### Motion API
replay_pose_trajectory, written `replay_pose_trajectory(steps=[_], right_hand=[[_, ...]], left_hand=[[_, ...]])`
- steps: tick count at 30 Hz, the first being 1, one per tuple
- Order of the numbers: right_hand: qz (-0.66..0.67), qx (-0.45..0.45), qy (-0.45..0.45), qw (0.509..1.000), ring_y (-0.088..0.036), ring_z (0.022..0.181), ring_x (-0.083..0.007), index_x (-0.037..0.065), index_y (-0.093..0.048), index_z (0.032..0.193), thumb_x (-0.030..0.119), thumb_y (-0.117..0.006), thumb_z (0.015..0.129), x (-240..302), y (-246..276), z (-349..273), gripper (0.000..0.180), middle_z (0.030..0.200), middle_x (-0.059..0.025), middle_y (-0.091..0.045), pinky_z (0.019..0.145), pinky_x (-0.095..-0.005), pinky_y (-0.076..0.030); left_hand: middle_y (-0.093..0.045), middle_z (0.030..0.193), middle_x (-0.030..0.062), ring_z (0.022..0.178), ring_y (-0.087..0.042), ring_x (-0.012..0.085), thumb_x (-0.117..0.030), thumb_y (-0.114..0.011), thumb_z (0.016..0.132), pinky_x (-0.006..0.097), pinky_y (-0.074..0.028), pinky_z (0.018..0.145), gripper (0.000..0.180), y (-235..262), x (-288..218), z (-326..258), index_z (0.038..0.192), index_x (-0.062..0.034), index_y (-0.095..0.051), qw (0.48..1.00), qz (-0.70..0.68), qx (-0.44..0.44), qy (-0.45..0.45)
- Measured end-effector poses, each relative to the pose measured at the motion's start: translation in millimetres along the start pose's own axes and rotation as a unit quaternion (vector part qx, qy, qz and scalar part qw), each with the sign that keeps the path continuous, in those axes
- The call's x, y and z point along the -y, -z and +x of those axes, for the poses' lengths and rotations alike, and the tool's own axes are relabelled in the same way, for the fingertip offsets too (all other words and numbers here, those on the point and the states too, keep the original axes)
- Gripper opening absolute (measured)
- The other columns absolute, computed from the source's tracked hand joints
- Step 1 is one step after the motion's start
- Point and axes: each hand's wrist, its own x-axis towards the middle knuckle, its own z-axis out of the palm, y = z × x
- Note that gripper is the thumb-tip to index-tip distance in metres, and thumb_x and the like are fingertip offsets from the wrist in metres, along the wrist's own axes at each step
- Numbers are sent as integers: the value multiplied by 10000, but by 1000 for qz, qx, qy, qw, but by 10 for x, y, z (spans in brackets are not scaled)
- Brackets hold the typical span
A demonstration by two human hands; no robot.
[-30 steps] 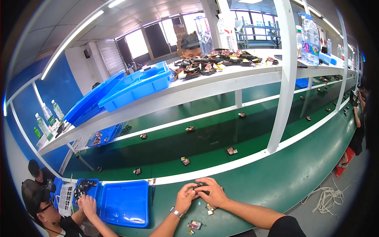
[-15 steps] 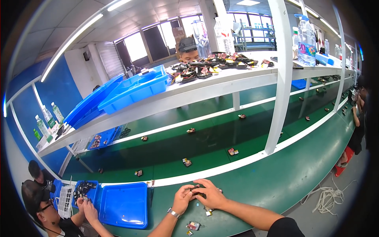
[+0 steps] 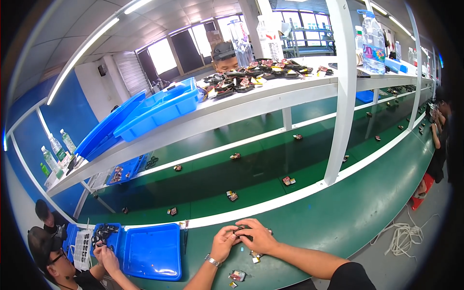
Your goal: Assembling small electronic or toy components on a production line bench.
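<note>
Black small part (image 3: 240,232) lengthwise left-right between both hands' fingers (image 3: 231,233) (ends hidden).

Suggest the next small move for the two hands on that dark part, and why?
Probably finish seating the small dark part before letting go: both the left hand and right hand pinch it together on the green bench, with loose small pieces lying just beneath.

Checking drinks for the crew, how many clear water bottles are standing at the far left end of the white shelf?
3, close together at the shelf's left end: one farthest back, one in the middle, one nearest the edge. More may be hidden behind them.
</note>
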Motion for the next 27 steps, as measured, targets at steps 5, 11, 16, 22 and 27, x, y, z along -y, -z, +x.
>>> replay_pose_trajectory(steps=[5, 11, 16, 22, 27], right_hand=[[6, -6, -11, 1000, -529, 1127, -268, 77, -698, 981, 69, -664, 790, -65, -39, -4, 194, 1199, -86, -585, 934, -369, -465], [-67, -60, 14, 996, -591, 985, -245, 80, -683, 936, 62, -693, 763, 41, -3, 28, 174, 1064, -69, -614, 798, -346, -521], [-109, -57, 60, 991, -611, 895, -246, 71, -674, 931, 63, -713, 738, 58, 14, 47, 197, 981, -68, -616, 725, -342, -536], [-128, -60, 71, 987, -609, 883, -251, 57, -674, 916, 63, -714, 737, 97, -1, 44, 184, 969, -75, -619, 725, -338, -534], [-158, -69, 85, 981, -593, 862, -218, 71, -656, 887, 121, -683, 795, 52, -23, 42, 108, 957, -36, -583, 653, -334, -550]], left_hand=[[-591, 1229, 178, 1096, -610, 243, -23, -490, 965, 376, -532, 929, 258, -67, -46, -9, 1222, -15, -470, 1000, 3, -1, -3], [-613, 1178, 144, 1057, -623, 205, -13, -463, 970, 346, -538, 912, 287, -92, -97, -20, 1257, -13, -464, 1000, 4, -19, 24], [-611, 1166, 150, 1057, -621, 201, 7, -445, 965, 343, -535, 925, 306, -117, -134, -19, 1271, -2, -456, 999, -9, -24, 33], [-635, 1124, 129, 1029, -633, 201, -19, -475, 963, 361, -547, 893, 319, -103, -114, -15, 1280, 5, -445, 999, -28, -16, 32], [-643, 1100, 116, 1012, -638, 194, -24, -474, 963, 360, -553, 881, 309, -120, -118, -10, 1270, 10, -458, 999, -20, -12, 38]])
